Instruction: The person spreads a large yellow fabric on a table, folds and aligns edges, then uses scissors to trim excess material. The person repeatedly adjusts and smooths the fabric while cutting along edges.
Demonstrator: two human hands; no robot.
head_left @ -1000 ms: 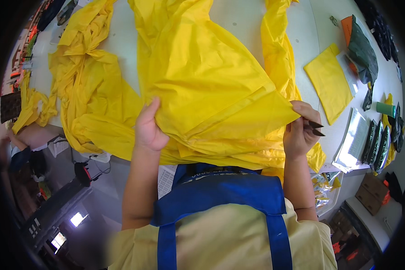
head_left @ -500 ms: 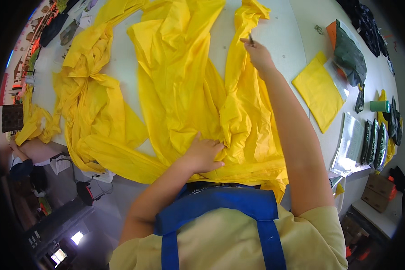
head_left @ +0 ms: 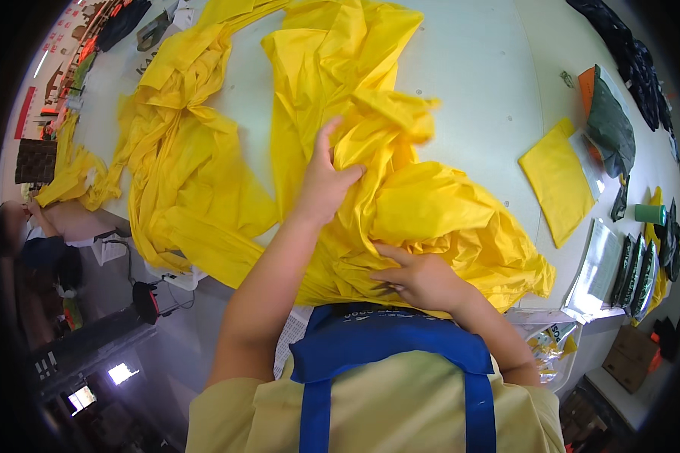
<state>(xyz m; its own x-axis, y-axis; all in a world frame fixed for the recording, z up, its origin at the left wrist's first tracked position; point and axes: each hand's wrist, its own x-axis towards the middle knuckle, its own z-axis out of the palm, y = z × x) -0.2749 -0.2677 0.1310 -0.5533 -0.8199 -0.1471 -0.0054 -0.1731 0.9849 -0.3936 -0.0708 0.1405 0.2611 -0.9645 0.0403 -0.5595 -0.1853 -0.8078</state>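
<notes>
A large crumpled sheet of thin yellow fabric (head_left: 431,211) lies bunched on the white table (head_left: 476,83) in front of me. My left hand (head_left: 323,183) reaches forward into the middle of the bunch and pinches a raised fold between thumb and fingers. Close to my body, my right hand (head_left: 421,278) lies flat on the near edge of the fabric, fingers spread and pointing left. Below both hands I see my blue apron straps over a pale yellow shirt.
A second heap of yellow fabric (head_left: 181,174) spreads over the table's left side. On the right lie a folded yellow square (head_left: 559,181), a dark green and orange bag (head_left: 608,124), a green cup (head_left: 650,214), clear plastic packets (head_left: 597,272) and dark garments (head_left: 627,53). Another person (head_left: 23,226) sits at far left.
My right hand drew back from the far top of the fabric to the near edge. My left hand moved forward into the middle. The fabric is now gathered into a bunch.
</notes>
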